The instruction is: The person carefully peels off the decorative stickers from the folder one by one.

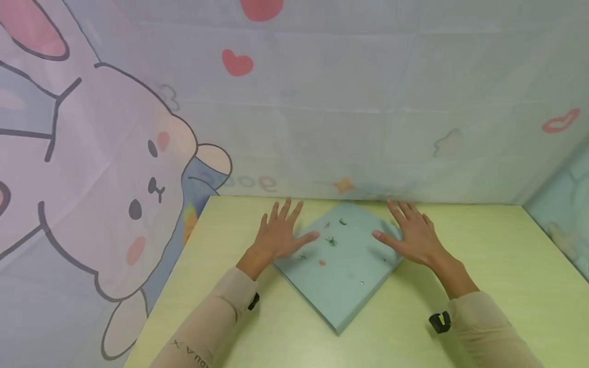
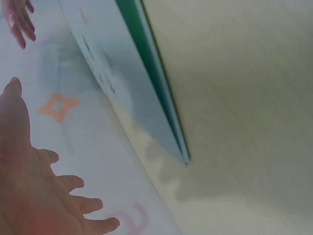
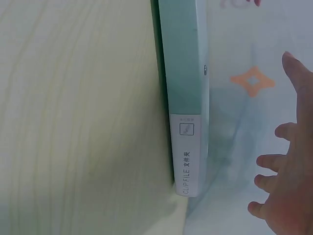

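Though empty and wide-splayed, both hands (image 1: 278, 236) (image 1: 415, 235) near a folder (image 1: 339, 283), yellowish table (image 1: 478, 243) beneath, cartoon sheeting (image 1: 331, 102) behind.

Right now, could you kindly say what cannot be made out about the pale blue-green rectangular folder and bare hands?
Folder, head view: any contents hidden by its cover.
White rectangular spine label, right wrist view: top line too small to read.
Left hand, left wrist view: base cut off by the picture's edge.

Room lies above the folder (image 1: 342, 271); the printed cloth (image 1: 331, 128) seemingly blocks its far corner.
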Demonstrator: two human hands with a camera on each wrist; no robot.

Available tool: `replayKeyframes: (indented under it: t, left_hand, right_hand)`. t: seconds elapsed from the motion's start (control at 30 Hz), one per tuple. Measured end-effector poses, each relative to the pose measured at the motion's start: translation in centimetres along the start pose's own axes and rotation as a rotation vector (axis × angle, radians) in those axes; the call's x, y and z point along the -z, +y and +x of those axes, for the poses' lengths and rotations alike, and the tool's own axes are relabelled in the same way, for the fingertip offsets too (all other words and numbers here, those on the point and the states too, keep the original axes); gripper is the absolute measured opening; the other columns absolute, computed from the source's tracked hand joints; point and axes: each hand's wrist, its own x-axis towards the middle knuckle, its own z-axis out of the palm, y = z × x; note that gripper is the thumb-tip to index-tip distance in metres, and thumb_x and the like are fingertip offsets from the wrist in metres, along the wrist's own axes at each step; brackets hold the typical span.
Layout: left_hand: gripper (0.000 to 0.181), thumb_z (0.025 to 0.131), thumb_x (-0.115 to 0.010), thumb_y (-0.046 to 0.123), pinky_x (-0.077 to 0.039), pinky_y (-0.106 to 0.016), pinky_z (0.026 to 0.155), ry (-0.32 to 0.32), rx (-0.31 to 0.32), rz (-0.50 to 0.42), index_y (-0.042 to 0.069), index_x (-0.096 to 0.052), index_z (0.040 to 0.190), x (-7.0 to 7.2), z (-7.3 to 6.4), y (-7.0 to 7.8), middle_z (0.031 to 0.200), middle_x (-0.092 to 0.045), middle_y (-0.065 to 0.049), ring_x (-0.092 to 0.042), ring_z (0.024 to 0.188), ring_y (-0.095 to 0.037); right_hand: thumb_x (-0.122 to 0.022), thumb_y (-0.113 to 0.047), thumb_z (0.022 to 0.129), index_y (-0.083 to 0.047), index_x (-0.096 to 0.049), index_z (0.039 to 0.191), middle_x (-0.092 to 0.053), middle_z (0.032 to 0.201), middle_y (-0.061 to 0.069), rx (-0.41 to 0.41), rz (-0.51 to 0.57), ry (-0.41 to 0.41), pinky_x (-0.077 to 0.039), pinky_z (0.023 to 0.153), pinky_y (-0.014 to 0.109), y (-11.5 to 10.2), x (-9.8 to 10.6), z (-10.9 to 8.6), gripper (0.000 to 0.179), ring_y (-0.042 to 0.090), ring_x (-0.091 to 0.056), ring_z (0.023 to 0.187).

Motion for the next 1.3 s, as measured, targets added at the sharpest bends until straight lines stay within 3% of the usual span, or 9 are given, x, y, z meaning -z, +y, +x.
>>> replayKeyframes:
  t: [0.13, 0.33, 0.7, 0.97, 1.1, 1.3]
  left_hand:
    - [0.100, 0.095, -0.038, 0.087, -0.014, -0.068, 0.124, 0.000, -0.009, 0.015, 0.033, -0.005, 0.172, 0.3, 0.2, 0.3, 0.179, -0.002, -0.007, -0.001, 0.163, -0.039]
    - [0.103, 0.092, -0.036, 0.090, -0.015, -0.068, 0.124, -0.032, -0.029, 0.021, 0.034, -0.005, 0.172, -0.5, 0.5, 1.1, 0.179, -0.002, -0.006, -0.002, 0.163, -0.039]
    - [0.099, 0.093, -0.047, 0.085, -0.021, -0.069, 0.122, -0.134, -0.049, -0.032, 0.035, -0.014, 0.172, -2.4, 0.2, 2.3, 0.179, -0.009, -0.005, -0.009, 0.163, -0.039]
    - [0.103, 0.092, -0.049, 0.087, -0.026, -0.074, 0.117, -0.240, -0.133, 0.009, 0.030, -0.017, 0.172, -3.5, -0.2, 3.4, 0.178, -0.010, -0.012, -0.010, 0.162, -0.044]
    - [0.103, 0.091, -0.048, 0.088, -0.027, -0.074, 0.116, -0.261, -0.120, 0.038, 0.031, -0.019, 0.172, -3.9, -0.4, 4.0, 0.178, -0.011, -0.012, -0.011, 0.162, -0.043]
    - [0.104, 0.091, -0.046, 0.089, -0.021, -0.076, 0.118, -0.305, -0.079, 0.063, 0.033, -0.015, 0.172, -4.1, -0.6, 4.5, 0.178, -0.007, -0.013, -0.007, 0.162, -0.042]
  right_hand:
    - [-0.060, -0.064, 0.101, -0.009, -0.021, 0.170, -0.020, 0.172, 0.028, -0.009, 0.005, -0.015, -0.013, 0.114, 0.081, -0.1, -0.2, -0.2, 0.097, 0.053, -0.012, 0.158]
    - [-0.061, -0.064, 0.100, -0.006, -0.024, 0.169, -0.022, 0.170, 0.030, -0.023, 0.004, -0.040, -0.015, 0.114, 0.081, 0.3, -0.8, -0.3, 0.098, 0.053, -0.015, 0.157]
    - [-0.063, -0.065, 0.099, -0.006, -0.028, 0.168, -0.024, 0.170, 0.031, -0.018, 0.009, -0.074, -0.015, 0.114, 0.081, 0.5, -1.9, -0.3, 0.098, 0.054, -0.017, 0.156]
    - [-0.067, -0.063, 0.097, -0.006, -0.032, 0.167, -0.029, 0.168, 0.030, 0.024, -0.003, -0.110, -0.020, 0.114, 0.080, 0.3, -2.7, -0.5, 0.097, 0.054, -0.021, 0.155]
    - [-0.069, -0.062, 0.096, -0.005, -0.032, 0.167, -0.029, 0.168, 0.030, 0.052, -0.006, -0.128, -0.024, 0.112, 0.080, 0.2, -3.2, -0.4, 0.097, 0.054, -0.023, 0.155]
    - [-0.068, -0.064, 0.095, -0.005, -0.034, 0.166, -0.027, 0.168, 0.031, 0.068, -0.001, -0.164, -0.024, 0.113, 0.080, 0.1, -3.8, -0.4, 0.098, 0.055, -0.024, 0.154]
